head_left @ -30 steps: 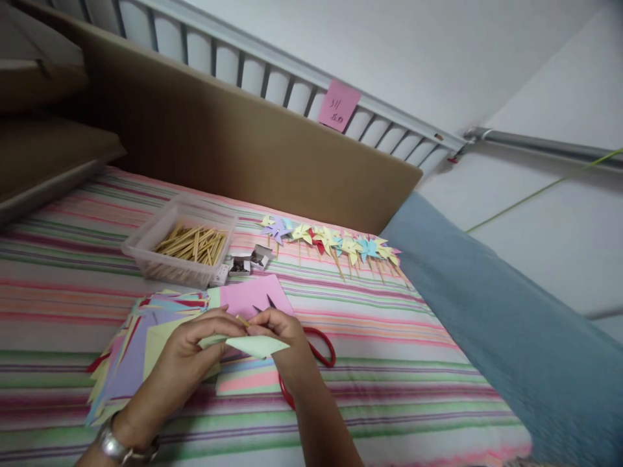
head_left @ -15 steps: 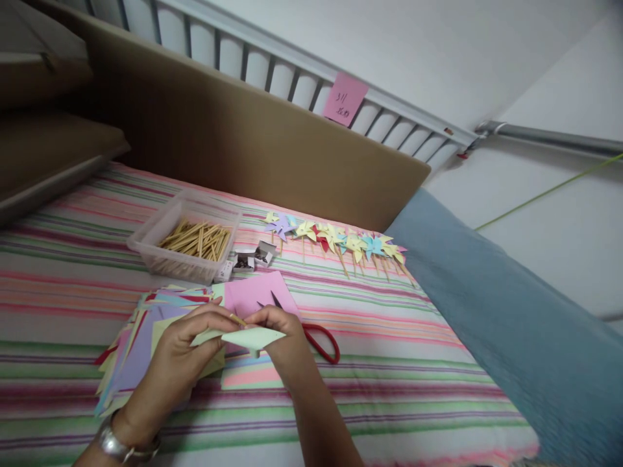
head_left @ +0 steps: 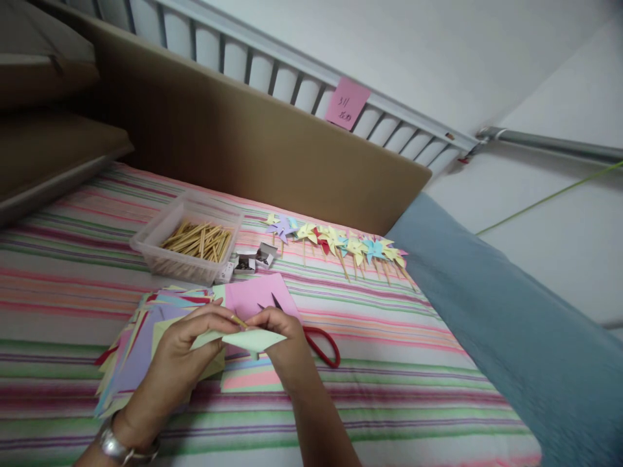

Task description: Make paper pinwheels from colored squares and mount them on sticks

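A pale green paper pinwheel [head_left: 254,338] is held between my two hands above the paper sheets. My left hand [head_left: 178,347] is closed around its left side and the thin wooden stick [head_left: 238,320]. At the stick's end, my right hand [head_left: 287,340] pinches the pinwheel with thumb and forefinger; the exact point of contact is hidden by the fingers. Partly under the right hand lies a pair of scissors [head_left: 325,349] with red handles, its dark tips over pink paper [head_left: 257,293]. Cut coloured paper [head_left: 139,357] is piled beneath the left hand.
A clear plastic box [head_left: 146,241] holds wooden sticks. Beside it are two small open boxes [head_left: 245,263] of dark pins. Finished pinwheels [head_left: 331,239] lie in a row along the cardboard panel [head_left: 272,155]. Striped cloth [head_left: 389,389] covers the table.
The view has shifted slightly, so the table items sit a little further right. Both hands keep their grip, and the pinwheel has tilted slightly between them.
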The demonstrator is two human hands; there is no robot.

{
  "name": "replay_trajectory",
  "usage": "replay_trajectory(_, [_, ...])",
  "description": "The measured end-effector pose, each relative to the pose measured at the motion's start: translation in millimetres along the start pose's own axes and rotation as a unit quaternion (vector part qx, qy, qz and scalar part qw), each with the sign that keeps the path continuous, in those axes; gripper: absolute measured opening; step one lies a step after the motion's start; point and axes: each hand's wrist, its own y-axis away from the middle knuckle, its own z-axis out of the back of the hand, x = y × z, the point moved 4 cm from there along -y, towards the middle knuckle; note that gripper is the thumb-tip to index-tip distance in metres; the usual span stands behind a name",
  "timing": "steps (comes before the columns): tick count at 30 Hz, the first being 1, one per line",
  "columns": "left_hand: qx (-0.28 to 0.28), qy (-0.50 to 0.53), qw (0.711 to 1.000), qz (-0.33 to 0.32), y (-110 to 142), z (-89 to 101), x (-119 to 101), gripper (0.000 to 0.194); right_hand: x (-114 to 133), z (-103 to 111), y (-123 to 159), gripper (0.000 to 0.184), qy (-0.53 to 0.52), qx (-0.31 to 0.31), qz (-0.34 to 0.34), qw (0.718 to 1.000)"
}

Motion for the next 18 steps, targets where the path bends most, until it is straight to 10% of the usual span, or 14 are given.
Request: replay_trajectory(18, [-0.022, 0.021, 0.997, 0.076, -0.4, 0.6, 8.4, 0.006, 7.6, -2.3, 2.5, 0.012, 0.090, -0.029, 0.052, 0.994])
